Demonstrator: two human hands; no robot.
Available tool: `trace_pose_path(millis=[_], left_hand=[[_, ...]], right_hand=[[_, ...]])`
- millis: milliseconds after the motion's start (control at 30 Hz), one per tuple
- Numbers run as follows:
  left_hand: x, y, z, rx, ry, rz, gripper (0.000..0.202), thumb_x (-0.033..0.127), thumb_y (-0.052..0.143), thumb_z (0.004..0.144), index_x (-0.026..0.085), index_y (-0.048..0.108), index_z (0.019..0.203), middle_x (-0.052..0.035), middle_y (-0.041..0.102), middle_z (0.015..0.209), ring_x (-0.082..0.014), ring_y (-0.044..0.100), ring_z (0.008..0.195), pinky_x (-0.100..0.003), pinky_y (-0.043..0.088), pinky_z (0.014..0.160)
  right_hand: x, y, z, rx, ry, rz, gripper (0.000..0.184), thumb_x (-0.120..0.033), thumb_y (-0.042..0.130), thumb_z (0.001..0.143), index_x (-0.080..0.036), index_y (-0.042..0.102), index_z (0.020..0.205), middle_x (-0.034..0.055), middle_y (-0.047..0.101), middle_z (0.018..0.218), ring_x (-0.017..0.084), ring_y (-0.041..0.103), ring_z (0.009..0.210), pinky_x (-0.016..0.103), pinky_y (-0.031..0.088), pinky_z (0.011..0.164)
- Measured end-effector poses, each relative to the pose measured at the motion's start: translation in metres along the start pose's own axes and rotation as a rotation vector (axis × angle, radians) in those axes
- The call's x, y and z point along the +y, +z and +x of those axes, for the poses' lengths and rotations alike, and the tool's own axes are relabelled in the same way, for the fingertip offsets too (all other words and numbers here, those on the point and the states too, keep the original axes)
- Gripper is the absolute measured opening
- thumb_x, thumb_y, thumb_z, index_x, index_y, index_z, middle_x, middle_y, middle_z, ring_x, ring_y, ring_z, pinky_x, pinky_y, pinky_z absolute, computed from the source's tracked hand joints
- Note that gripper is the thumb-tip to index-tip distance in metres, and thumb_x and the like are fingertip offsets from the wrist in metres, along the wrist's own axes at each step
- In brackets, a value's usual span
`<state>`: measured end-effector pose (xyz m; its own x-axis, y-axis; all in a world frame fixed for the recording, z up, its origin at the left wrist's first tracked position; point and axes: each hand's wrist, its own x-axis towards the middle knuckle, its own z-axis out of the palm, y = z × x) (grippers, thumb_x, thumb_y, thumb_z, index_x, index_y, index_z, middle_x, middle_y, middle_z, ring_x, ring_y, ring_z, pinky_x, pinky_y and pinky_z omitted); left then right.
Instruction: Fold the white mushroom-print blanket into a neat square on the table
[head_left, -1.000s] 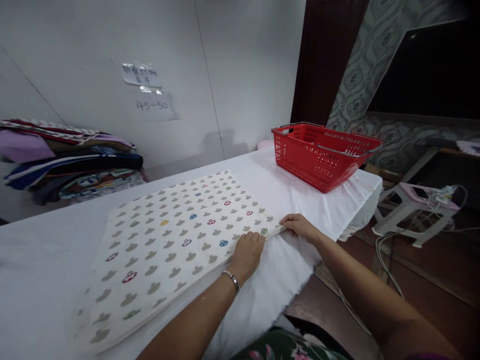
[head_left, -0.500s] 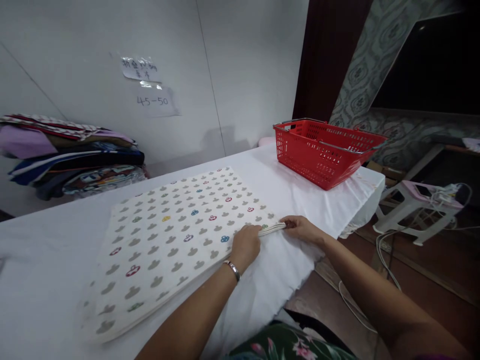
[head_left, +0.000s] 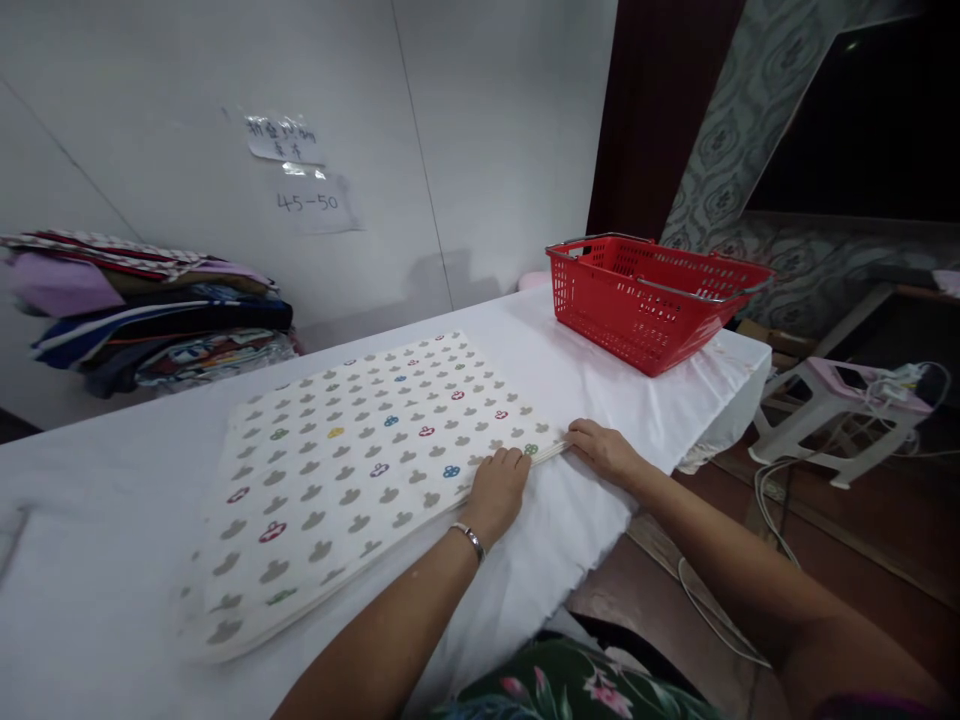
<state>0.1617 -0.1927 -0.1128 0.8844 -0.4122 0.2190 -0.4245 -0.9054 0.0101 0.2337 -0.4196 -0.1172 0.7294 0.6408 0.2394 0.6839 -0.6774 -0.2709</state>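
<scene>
A cream cloth [head_left: 345, 465] printed with grey, mushroom-like shapes and a few coloured ones lies flat, folded in layers. My left hand [head_left: 496, 495] is on its near edge, fingers over the top and thumb hidden. At the right-hand corner, my right hand [head_left: 606, 452] holds the layered edge between its fingers, with the thumb mostly out of sight. A short stretch of the edge shows between the two hands.
A white-covered table [head_left: 517, 345] carries a red plastic basket [head_left: 645, 315] at the back right. Stacked folded fabrics [head_left: 165, 315] rest at the back left against the wall. A white stool [head_left: 832, 425] with cables stands to the right.
The cloth's right corner sits flatter, and its layers lie closer together. My right hand's fingers have shifted slightly over the corner; my left hand has stayed nearly in place.
</scene>
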Motion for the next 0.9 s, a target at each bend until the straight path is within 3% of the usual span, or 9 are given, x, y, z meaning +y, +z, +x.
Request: trace_pose_path(millis=[333, 467, 567, 767, 900], left_hand=[[-0.005, 0.001, -0.003, -0.005, 0.026, 0.005, 0.023, 0.007, 0.043, 0.081, 0.019, 0.054, 0.098, -0.0046, 0.056, 0.093, -0.0197, 0.049, 0.088, -0.033, 0.04, 0.073], [-0.008, 0.003, -0.004, -0.01, 0.004, -0.087, 0.031, 0.008, 0.042, 0.08, 0.018, 0.053, 0.107, -0.0051, 0.059, 0.097, -0.0192, 0.052, 0.092, -0.033, 0.041, 0.08], [-0.009, 0.003, -0.004, 0.002, -0.061, -0.165, 0.037, 0.008, 0.043, 0.079, 0.018, 0.051, 0.113, -0.0059, 0.061, 0.101, -0.0188, 0.053, 0.095, -0.033, 0.041, 0.084], [-0.009, -0.001, -0.002, 0.001, -0.148, -0.239, 0.041, 0.008, 0.045, 0.076, 0.02, 0.051, 0.115, -0.0058, 0.063, 0.101, -0.0192, 0.055, 0.096, -0.032, 0.042, 0.083], [-0.009, -0.004, 0.001, -0.01, -0.185, -0.264, 0.037, 0.009, 0.046, 0.076, 0.021, 0.053, 0.109, -0.0041, 0.064, 0.096, -0.0189, 0.057, 0.09, -0.031, 0.043, 0.078]], right_hand=[[-0.004, -0.002, -0.001, 0.021, -0.067, -0.196, 0.027, -0.022, 0.033, 0.093, -0.021, 0.056, 0.107, 0.0074, 0.056, 0.102, 0.018, 0.051, 0.089, 0.026, 0.041, 0.068], [-0.005, 0.001, -0.001, 0.008, -0.053, -0.231, 0.026, -0.021, 0.034, 0.092, -0.021, 0.058, 0.105, 0.0065, 0.058, 0.095, 0.017, 0.053, 0.083, 0.025, 0.04, 0.062], [-0.007, 0.003, -0.002, 0.04, -0.06, -0.289, 0.025, -0.019, 0.039, 0.091, -0.02, 0.059, 0.105, 0.0083, 0.059, 0.098, 0.019, 0.053, 0.087, 0.027, 0.042, 0.067], [-0.036, 0.011, 0.002, 0.152, -0.175, -0.292, 0.034, -0.016, 0.041, 0.089, -0.017, 0.05, 0.122, 0.013, 0.051, 0.124, 0.027, 0.04, 0.117, 0.041, 0.036, 0.089], [-0.058, 0.021, 0.013, 0.101, -0.237, -0.163, 0.027, -0.022, 0.046, 0.089, -0.019, 0.055, 0.115, 0.0103, 0.06, 0.106, 0.021, 0.05, 0.101, 0.036, 0.038, 0.082]])
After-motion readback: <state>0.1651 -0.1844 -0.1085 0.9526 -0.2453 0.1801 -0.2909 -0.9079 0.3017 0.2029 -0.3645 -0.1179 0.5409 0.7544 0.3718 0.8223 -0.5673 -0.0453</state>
